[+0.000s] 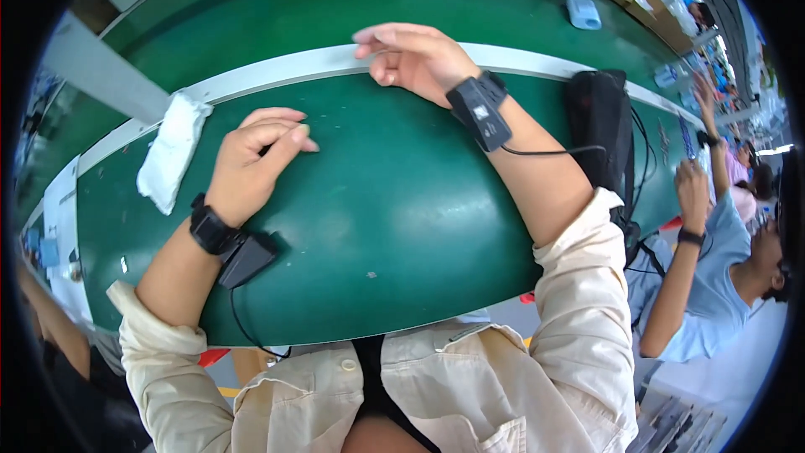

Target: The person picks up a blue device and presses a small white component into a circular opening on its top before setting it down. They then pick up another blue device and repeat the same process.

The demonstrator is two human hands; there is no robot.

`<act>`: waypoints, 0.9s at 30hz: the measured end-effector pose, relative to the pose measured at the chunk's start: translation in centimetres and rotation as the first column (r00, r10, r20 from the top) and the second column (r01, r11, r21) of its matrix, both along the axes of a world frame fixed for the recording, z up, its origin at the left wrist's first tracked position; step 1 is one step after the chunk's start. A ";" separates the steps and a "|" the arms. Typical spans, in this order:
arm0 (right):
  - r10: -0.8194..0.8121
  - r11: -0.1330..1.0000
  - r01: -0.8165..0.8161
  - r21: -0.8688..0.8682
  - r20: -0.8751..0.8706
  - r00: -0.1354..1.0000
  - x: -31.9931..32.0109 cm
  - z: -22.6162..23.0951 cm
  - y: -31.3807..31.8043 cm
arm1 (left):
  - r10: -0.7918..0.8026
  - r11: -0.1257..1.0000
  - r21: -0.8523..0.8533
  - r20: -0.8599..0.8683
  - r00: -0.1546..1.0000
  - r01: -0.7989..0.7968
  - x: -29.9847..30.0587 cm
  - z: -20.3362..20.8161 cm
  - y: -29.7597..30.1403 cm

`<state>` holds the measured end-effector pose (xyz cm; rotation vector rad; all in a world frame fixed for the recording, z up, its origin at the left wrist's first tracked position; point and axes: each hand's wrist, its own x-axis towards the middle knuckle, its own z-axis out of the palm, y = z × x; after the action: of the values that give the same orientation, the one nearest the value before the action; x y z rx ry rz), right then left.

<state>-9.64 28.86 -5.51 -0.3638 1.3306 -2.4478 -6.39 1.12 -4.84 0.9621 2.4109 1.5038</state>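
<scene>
My left hand (253, 155) is low over the green tabletop (369, 218), its fingers loosely bent and the thumb a little apart, with nothing visible in it. Beside it on the left lies a white, crumpled soft packet or cloth (173, 153), not touched by the hand. Farther off, my right hand (418, 57) is raised near the pale metal rail (302, 65) with its fingers parted and no object in them. Each wrist wears a black strap with a small dark device, the right one (480, 113) trailing a cable.
A black soft case (597, 130) with cables lies at the table's right side. Beyond the rail, a light-blue plastic container (584, 13) stands on a green surface. At the right, a person in a light-blue shirt (713, 285) has arms raised. A cardboard box (650, 4) sits far right.
</scene>
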 end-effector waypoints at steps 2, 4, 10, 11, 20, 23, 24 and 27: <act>-0.046 0.993 0.043 0.113 0.022 0.999 0.6 0.0 0.4 | 0.021 1.000 0.011 0.001 1.000 -0.021 -0.1 -0.1 0.3; -0.063 0.988 0.063 0.138 -0.002 0.998 0.3 -0.2 0.0 | 0.028 0.998 0.050 0.026 0.999 -0.029 -0.1 -0.4 0.9; -0.055 0.948 0.085 0.307 -0.105 0.993 -1.4 -0.5 -1.6 | 0.097 0.995 0.026 0.027 0.995 -0.097 -0.3 0.0 0.4; -0.043 0.922 0.106 0.373 -0.175 0.984 -1.6 -1.1 -1.4 | 0.082 0.997 -0.002 -0.037 0.996 -0.082 -0.6 0.0 0.2; -0.002 0.667 0.377 0.642 -0.506 0.863 0.0 -1.3 -2.8 | 0.145 0.988 0.063 -0.087 0.986 -0.140 -1.2 -1.4 1.7; -0.047 0.658 0.367 0.658 -0.450 0.892 -0.4 -1.8 -2.4 | 0.152 0.981 0.108 0.074 0.986 -0.159 -1.0 -1.3 3.7; -0.114 0.682 0.375 0.627 -0.416 0.902 -1.0 -2.5 -2.1 | 0.095 0.987 0.108 0.209 0.973 -0.120 -0.8 -0.9 4.5; -0.226 0.731 0.386 0.563 -0.334 0.915 -1.7 -2.1 -2.2 | -0.055 0.988 0.152 0.448 0.892 -0.016 0.8 0.9 8.4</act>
<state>-11.31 26.71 -7.63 -0.2877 2.3753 -2.0536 -5.63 9.50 -3.91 0.5696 1.9748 1.6986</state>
